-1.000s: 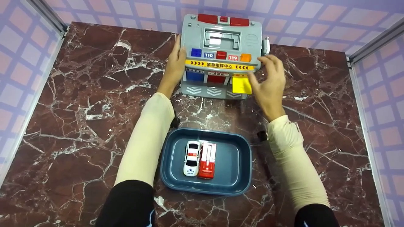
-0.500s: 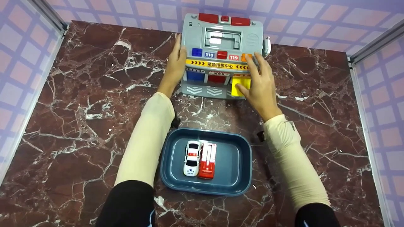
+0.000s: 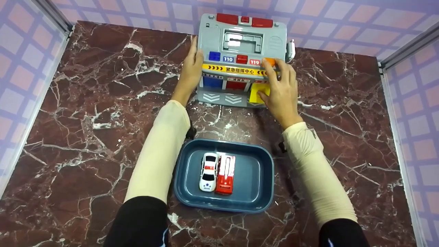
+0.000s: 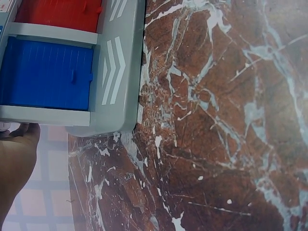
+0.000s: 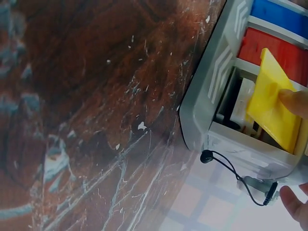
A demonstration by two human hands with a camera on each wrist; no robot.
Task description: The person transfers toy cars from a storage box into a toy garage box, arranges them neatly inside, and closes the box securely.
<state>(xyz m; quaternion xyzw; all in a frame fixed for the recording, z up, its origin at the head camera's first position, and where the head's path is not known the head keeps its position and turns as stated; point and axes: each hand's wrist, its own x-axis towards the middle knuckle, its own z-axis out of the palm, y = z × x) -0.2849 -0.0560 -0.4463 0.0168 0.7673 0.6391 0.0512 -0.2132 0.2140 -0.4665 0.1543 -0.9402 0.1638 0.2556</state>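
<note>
A grey toy rescue garage (image 3: 209, 37) stands at the back of the head view. My left hand (image 3: 192, 68) rests with straight fingers along its left side; in the left wrist view that hand (image 4: 18, 159) is partly cut off. My right hand (image 3: 283, 85) has its fingertips on the roof edge by the orange button (image 3: 269, 61). Its thumb presses the yellow door (image 3: 255, 94), which is raised and tilted outward. Through the right wrist view, a white toy vehicle (image 5: 242, 103) shows in the bay behind the door, partly hidden. The blue door (image 3: 212, 82) and red door (image 3: 236, 85) are down.
Nearer the body sits a dark blue tray (image 3: 265, 171). In it lie a white police car (image 3: 208, 173) and a red-and-white toy fire truck (image 3: 225, 175), side by side. Patterned panels (image 3: 154, 13) border the marbled tabletop (image 3: 85, 137). A black cord (image 5: 245, 185) hangs at the garage's side.
My right hand has moved left from the garage's right edge, bringing its thumb onto the yellow door and fingers beside the orange button. The door's tilt has shifted slightly. My left hand stays put.
</note>
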